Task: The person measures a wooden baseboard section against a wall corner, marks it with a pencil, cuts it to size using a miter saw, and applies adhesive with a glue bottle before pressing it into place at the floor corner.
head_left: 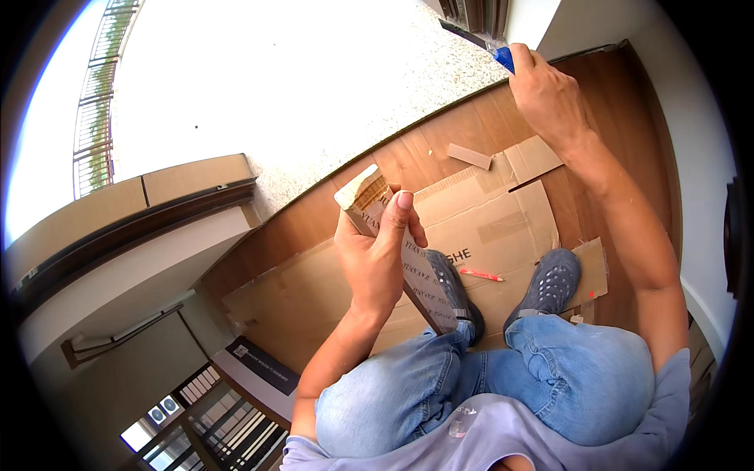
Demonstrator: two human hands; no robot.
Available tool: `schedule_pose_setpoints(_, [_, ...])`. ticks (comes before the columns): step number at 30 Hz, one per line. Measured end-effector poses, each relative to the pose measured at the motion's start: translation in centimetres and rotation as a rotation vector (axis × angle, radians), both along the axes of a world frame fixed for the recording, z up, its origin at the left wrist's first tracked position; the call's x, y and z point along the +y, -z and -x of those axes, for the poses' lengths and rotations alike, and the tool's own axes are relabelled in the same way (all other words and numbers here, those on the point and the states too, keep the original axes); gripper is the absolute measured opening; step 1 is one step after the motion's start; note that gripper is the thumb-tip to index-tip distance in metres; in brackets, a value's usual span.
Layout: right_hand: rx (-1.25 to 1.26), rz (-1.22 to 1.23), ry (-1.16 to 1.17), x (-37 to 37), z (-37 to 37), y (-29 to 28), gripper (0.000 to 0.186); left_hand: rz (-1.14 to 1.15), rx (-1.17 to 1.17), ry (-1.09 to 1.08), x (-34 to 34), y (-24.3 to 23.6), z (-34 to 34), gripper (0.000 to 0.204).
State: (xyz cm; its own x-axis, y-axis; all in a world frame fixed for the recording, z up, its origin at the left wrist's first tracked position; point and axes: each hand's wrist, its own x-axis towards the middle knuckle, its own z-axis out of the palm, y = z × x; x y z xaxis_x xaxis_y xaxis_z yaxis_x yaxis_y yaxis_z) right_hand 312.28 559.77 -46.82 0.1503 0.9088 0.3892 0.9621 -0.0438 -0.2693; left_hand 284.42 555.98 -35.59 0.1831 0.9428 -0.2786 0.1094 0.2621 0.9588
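My left hand [379, 253] grips a long narrow wooden board [430, 294] near its upper end, thumb across the printed face. The board slants from that hand down to my left knee, and its upper end shows pale, rough bare wood. Raised at the upper right, my right hand [548, 98] is wrapped round a blue utility knife [503, 57]. Its long dark blade is out and points up and left, well apart from the board.
Flattened cardboard [503, 212] lies under my feet on the wooden floor [463, 122]. A red pencil [481, 275] rests between my shoes, and a small brown offcut [470, 156] lies farther off. Beyond the floor's edge is pale speckled ground [452, 74]. A dark flat box [263, 365] is at lower left.
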Motion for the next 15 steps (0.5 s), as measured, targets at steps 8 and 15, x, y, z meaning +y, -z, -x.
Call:
schedule_pose_setpoints(8, [0.211,0.267,-0.163,-8.8,0.9,7.6,0.026,-0.020,-0.081,-0.127,3.6,-0.2,2.5,0.048])
schedule_pose_setpoints(15, [0.138,0.525,-0.450,-19.5,2.8,12.5,0.037,0.110,-0.277,-0.178,5.5,1.3,2.8,0.057])
